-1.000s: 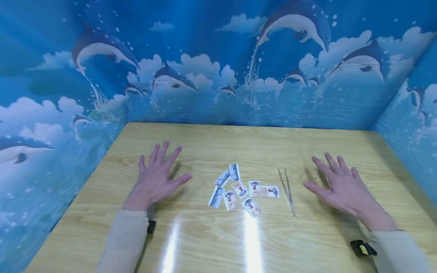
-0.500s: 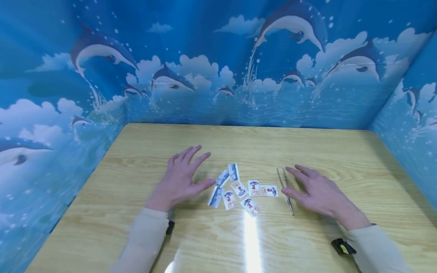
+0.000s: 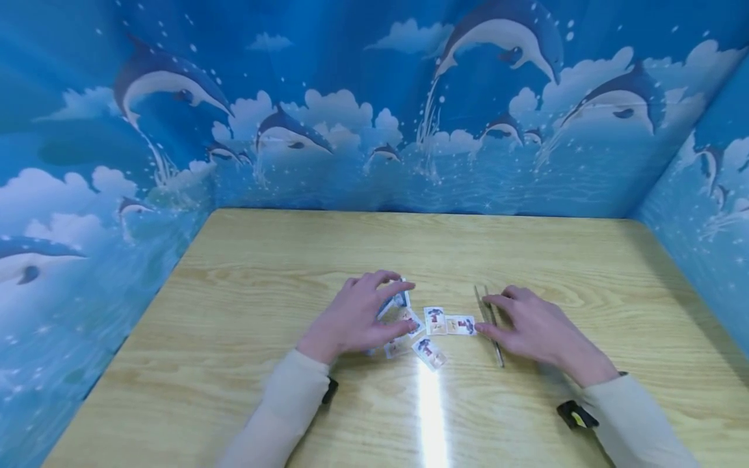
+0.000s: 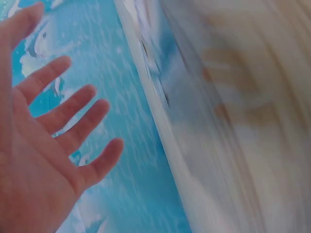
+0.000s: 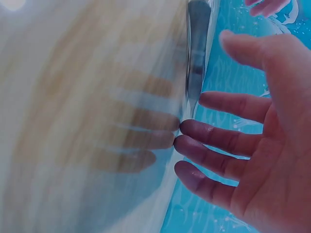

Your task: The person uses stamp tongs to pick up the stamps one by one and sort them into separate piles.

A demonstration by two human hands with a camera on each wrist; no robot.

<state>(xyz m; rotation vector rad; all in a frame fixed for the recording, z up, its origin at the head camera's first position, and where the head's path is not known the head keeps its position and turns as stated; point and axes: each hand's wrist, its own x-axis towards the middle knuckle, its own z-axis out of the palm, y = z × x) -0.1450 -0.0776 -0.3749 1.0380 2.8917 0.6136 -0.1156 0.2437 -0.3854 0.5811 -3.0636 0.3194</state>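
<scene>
Small printed paper pieces, perhaps stickers or cards, lie in a loose cluster mid-table. One piece (image 3: 429,353) sits at the front, and an upright piece (image 3: 435,320) touches a sideways one (image 3: 461,325). My left hand (image 3: 354,318) is over the left part of the cluster, covering several pieces. Its fingers are spread and hold nothing in the left wrist view. Metal tweezers (image 3: 499,351) lie to the right of the pieces. My right hand (image 3: 529,325) reaches over them, thumb and index finger apart. In the right wrist view, the index fingertip is close to the tweezers (image 5: 197,53); contact is unclear.
The wooden table (image 3: 292,247) meets a blue dolphin-print curtain (image 3: 351,175) at its back and left edges. Another stretch of curtain (image 3: 720,175) runs along the right. A bright light reflection (image 3: 433,416) lies on the front of the tabletop.
Both hands have moved inward from the sides. The left has come over the paper pieces, and the right has come over the tweezers. Pieces and tweezers have stayed in place.
</scene>
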